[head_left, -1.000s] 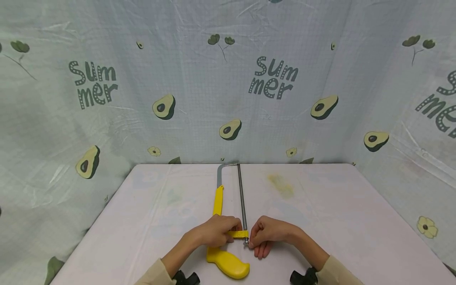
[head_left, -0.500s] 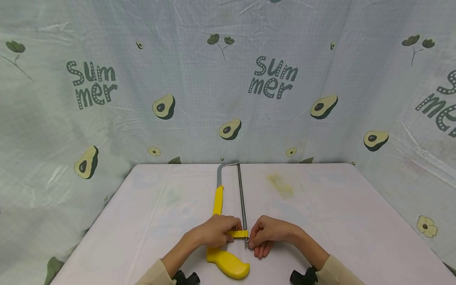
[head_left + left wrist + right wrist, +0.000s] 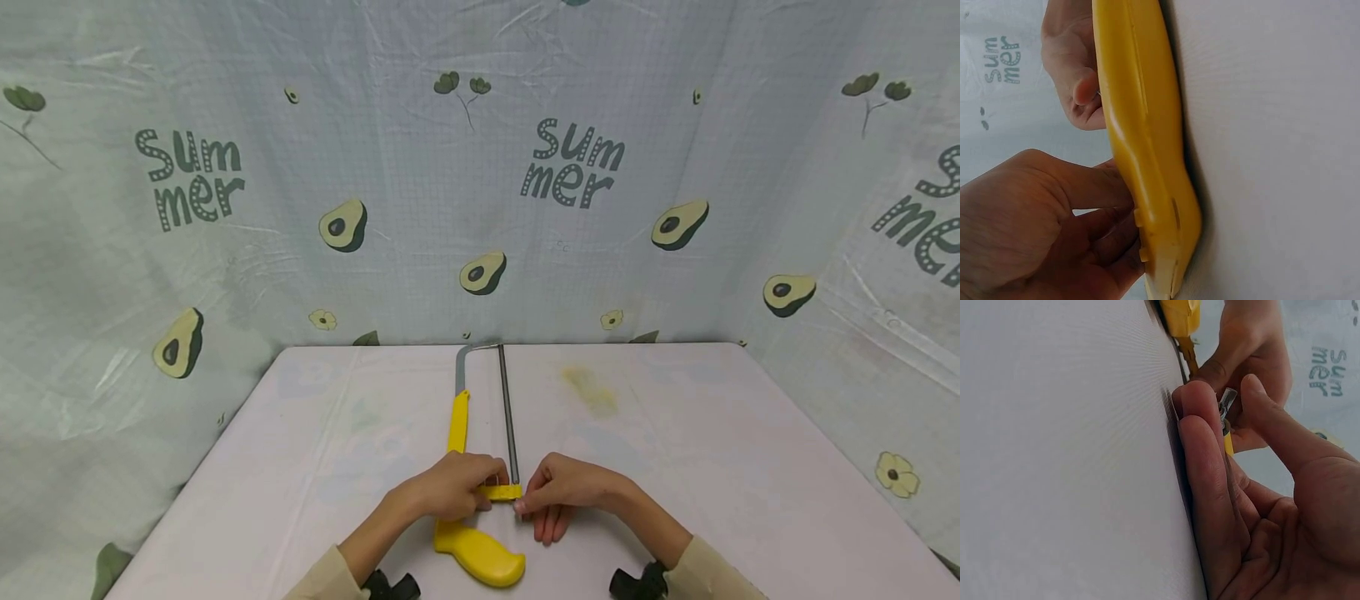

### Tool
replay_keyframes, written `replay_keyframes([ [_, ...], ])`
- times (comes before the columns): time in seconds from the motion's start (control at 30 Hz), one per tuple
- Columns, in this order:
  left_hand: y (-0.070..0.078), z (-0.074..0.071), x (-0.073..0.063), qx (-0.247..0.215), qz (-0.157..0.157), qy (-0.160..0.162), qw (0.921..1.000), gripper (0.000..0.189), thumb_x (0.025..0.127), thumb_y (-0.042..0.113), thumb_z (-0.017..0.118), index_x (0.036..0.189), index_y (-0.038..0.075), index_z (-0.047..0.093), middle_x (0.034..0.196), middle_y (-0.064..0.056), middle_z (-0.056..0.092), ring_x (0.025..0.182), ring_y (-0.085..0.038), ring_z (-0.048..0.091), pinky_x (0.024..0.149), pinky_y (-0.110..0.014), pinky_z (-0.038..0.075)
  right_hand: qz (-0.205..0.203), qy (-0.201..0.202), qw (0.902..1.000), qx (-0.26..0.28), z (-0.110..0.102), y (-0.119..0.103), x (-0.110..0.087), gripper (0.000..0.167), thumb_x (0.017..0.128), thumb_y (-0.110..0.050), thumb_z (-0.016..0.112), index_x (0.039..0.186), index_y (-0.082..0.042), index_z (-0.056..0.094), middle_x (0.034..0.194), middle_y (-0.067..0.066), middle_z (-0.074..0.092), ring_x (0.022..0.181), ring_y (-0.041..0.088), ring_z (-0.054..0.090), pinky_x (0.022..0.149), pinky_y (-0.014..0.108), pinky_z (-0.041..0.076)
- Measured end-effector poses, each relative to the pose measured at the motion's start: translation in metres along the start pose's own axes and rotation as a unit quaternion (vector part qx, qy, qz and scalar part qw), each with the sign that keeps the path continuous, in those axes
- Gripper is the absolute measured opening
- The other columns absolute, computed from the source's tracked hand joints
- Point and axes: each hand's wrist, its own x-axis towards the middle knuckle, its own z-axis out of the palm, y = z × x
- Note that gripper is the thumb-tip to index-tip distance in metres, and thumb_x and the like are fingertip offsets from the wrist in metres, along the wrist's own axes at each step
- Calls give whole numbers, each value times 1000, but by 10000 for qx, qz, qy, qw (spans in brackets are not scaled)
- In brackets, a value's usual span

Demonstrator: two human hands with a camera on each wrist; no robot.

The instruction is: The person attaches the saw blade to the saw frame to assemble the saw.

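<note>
A hacksaw lies on the white table, its yellow handle [image 3: 480,557] toward me and its grey bow [image 3: 461,371] at the far end. Its blade [image 3: 509,417] runs along the right side. My left hand [image 3: 450,490] holds the frame above the handle, fingers around the yellow lower arm [image 3: 504,492]. At that arm's end my right hand [image 3: 573,487] has thumb and forefinger at a small metal wing nut [image 3: 1227,400]. The thumb covers the nut in the head view; in the right wrist view a narrow gap shows beside it. The other right fingers [image 3: 1207,456] rest on the table.
The white tabletop [image 3: 660,417] spreads out on both sides of the saw, with a yellowish stain [image 3: 591,390] at the right. A printed sheet [image 3: 405,167] hangs behind and beside the table.
The right thumb has moved left over the wing nut, which showed before and has turned between frames. The hacksaw and left hand stay in place.
</note>
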Motion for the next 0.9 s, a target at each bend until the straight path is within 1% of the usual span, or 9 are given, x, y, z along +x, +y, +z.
replay_keyframes([
  [0.33, 1, 0, -1, -8, -22, -7, 10000, 23, 94, 12, 73, 113, 21, 65, 105, 8, 68, 91, -4, 57, 92, -27, 53, 4, 91, 10000, -22, 2, -1, 1, 29, 94, -31, 76, 91, -2, 79, 67, 2, 74, 54, 8, 69, 52, 22, 55],
  [0.5, 0, 0, -1, -10, -15, 14, 10000, 23, 94, 11, 74, 113, 21, 64, 105, 8, 68, 91, -4, 57, 91, -27, 53, -31, 48, 10000, -11, 3, -1, 1, 28, 94, -29, 75, 91, -1, 78, 67, 2, 74, 54, 8, 69, 52, 22, 55],
  [0.73, -1, 1, 0, -11, 16, 27, 10000, 23, 94, 12, 74, 113, 22, 64, 102, 10, 67, 89, -3, 56, 89, -26, 52, 5, 28, 10000, -1, 2, -2, -1, 30, 94, -30, 76, 90, 0, 78, 67, 2, 74, 54, 8, 69, 52, 21, 55],
  [0.9, -1, 1, -1, 3, 31, 25, 10000, 23, 94, 12, 74, 113, 21, 64, 103, 10, 67, 89, -3, 56, 89, -26, 52, -46, -47, 10000, 60, 1, -2, -1, 29, 94, -28, 75, 92, 0, 78, 68, 2, 74, 55, 8, 70, 53, 21, 56],
])
